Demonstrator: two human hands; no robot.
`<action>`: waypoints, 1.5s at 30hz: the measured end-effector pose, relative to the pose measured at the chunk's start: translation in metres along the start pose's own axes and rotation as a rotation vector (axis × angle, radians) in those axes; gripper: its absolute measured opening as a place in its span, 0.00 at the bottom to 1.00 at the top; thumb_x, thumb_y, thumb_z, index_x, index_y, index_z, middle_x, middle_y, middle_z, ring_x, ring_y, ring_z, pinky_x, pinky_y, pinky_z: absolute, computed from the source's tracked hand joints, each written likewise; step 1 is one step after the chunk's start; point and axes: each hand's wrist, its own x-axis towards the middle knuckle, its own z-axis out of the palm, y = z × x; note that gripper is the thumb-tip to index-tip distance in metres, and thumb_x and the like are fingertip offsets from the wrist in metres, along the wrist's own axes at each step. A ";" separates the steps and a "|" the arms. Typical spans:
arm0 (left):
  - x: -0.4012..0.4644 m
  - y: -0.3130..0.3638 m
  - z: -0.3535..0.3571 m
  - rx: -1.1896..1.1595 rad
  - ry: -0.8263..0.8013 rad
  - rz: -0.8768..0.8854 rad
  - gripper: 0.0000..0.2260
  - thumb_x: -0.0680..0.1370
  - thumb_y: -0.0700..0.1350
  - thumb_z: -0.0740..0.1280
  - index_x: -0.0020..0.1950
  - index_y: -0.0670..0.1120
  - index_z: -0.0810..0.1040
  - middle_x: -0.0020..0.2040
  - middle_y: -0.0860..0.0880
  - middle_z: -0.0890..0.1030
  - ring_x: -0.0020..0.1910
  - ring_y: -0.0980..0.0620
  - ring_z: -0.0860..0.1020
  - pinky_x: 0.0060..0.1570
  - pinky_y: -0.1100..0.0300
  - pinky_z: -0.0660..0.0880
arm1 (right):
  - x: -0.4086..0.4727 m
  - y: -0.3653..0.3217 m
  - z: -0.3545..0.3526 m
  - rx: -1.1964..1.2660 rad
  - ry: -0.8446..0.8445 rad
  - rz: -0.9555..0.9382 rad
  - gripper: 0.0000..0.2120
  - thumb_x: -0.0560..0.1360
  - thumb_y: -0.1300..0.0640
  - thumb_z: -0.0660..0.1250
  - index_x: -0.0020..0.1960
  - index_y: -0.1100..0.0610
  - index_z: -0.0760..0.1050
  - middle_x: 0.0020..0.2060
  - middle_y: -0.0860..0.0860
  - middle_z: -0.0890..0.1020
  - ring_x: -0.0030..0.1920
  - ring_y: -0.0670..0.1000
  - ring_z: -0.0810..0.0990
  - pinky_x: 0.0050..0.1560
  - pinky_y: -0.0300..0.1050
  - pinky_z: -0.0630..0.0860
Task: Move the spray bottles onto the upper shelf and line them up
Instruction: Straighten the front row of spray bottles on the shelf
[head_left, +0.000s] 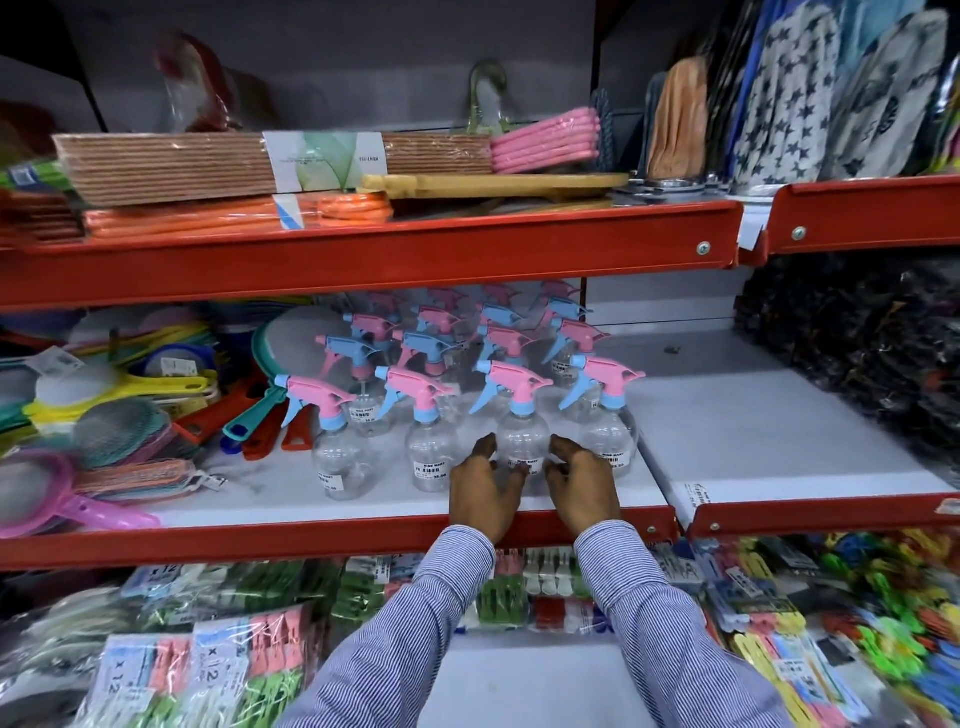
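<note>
Both hands, left hand (485, 486) and right hand (582, 483), cup wide around a clear, empty-looking spray bottle (522, 436) near the shelf (311, 538) front edge; likely light, slippery, grip body.

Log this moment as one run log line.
step: aligning front row | left hand: left of spray bottle, open | right hand: right of it, open | contact: cannot tell | shelf: bottles upright in rows
</note>
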 end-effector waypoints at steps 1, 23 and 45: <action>0.000 0.000 0.000 0.000 -0.003 0.001 0.12 0.72 0.47 0.71 0.55 0.48 0.77 0.47 0.49 0.85 0.46 0.51 0.82 0.48 0.55 0.79 | -0.001 0.000 -0.001 0.008 0.003 0.008 0.14 0.75 0.62 0.64 0.60 0.58 0.78 0.55 0.56 0.84 0.54 0.55 0.82 0.60 0.47 0.77; 0.004 -0.062 -0.094 -0.002 0.041 -0.097 0.32 0.72 0.49 0.74 0.71 0.39 0.68 0.64 0.40 0.77 0.63 0.43 0.76 0.60 0.47 0.75 | -0.022 -0.077 0.074 -0.017 -0.095 -0.035 0.14 0.75 0.60 0.64 0.59 0.60 0.76 0.50 0.58 0.84 0.49 0.57 0.84 0.52 0.44 0.79; -0.019 -0.066 -0.118 -0.162 0.216 0.002 0.15 0.74 0.41 0.72 0.60 0.44 0.79 0.53 0.50 0.83 0.49 0.55 0.81 0.52 0.64 0.77 | -0.048 -0.098 0.074 0.086 0.251 -0.015 0.07 0.72 0.59 0.70 0.49 0.56 0.83 0.41 0.51 0.87 0.35 0.49 0.83 0.44 0.42 0.80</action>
